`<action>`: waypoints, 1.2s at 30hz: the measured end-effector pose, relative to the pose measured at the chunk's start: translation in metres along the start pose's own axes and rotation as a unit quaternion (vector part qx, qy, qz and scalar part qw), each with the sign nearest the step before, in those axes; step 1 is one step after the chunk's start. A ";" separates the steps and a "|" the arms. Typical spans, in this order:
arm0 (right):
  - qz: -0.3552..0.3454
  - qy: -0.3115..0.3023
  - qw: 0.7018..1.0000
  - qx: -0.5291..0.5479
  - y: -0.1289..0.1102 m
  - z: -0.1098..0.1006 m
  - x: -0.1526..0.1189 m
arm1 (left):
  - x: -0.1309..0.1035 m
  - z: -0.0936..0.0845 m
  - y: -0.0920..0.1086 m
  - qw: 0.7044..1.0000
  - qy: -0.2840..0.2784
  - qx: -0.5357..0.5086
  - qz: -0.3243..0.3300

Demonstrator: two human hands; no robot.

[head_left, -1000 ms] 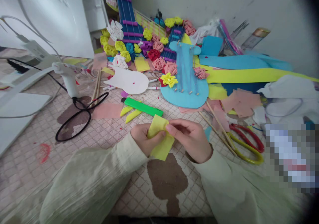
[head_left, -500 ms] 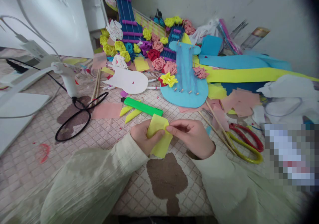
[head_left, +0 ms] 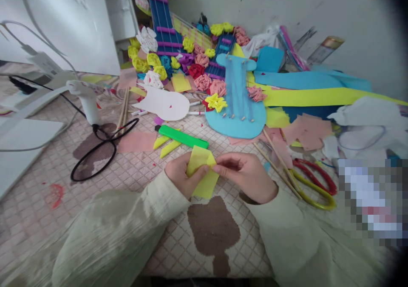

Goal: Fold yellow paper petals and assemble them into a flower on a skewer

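Between my two hands is a piece of yellow paper (head_left: 205, 184), upright and partly folded along its right side. My left hand (head_left: 182, 174) grips its left part, thumb lying across the front. At the right edge, the thumb and fingertips of my right hand (head_left: 247, 174) pinch the fold. Just beyond the paper lies a green utility knife (head_left: 183, 137), resting over yellow paper strips (head_left: 170, 148). A light-blue guitar-shaped cutout (head_left: 236, 123) with strings and paper flowers sits farther back.
Scissors (head_left: 314, 185) and thin wooden sticks (head_left: 277, 168) lie to the right. A white glue gun (head_left: 87, 102) stands left beside a looped black cable (head_left: 72, 174). Pink paper (head_left: 137, 142), a white cutout (head_left: 167, 104) and many paper flowers (head_left: 153, 59) cover the back.
The paper's upper right corner now shows a slanted fold where a small curl was. Both hands have barely shifted and keep their hold.
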State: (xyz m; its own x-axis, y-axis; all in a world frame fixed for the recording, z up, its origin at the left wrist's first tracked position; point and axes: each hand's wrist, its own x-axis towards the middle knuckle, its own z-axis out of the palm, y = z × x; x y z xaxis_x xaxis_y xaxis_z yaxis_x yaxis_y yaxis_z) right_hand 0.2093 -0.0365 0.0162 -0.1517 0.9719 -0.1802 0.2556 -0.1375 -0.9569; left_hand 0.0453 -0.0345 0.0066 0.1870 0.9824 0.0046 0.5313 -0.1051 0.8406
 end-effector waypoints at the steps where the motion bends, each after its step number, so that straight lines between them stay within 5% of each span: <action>1: 0.000 -0.002 1.000 -0.002 0.000 -0.001 0.000 | 0.000 -0.001 0.001 1.000 0.009 0.000 -0.003; 14: -0.028 0.005 1.000 -0.004 -0.003 0.001 -0.001 | -0.003 0.005 -0.003 0.999 -0.039 -0.019 -0.008; 21: 0.022 -0.028 0.999 0.008 -0.003 -0.004 0.001 | 0.000 0.003 -0.001 0.984 -0.068 -0.161 -0.022; 25: 0.030 -0.075 0.996 -0.036 0.002 -0.007 0.003 | 0.007 -0.002 -0.007 0.997 -0.024 -0.040 0.058; 32: -0.071 0.022 0.960 -0.270 0.010 0.001 0.004 | 0.014 0.001 -0.020 0.971 -0.002 0.124 0.203; 36: -0.118 0.012 0.937 -0.329 0.013 0.004 0.006 | 0.016 0.007 -0.028 0.957 0.018 0.136 0.255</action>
State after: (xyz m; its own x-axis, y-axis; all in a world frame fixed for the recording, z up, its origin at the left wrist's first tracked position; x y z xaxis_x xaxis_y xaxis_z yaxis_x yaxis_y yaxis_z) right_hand 0.2080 -0.0335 0.0020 -0.2588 0.9654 0.0321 0.7514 0.2221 -0.6213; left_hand 0.0389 -0.0171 -0.0210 0.4524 0.7973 0.3996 0.5748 -0.6032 0.5530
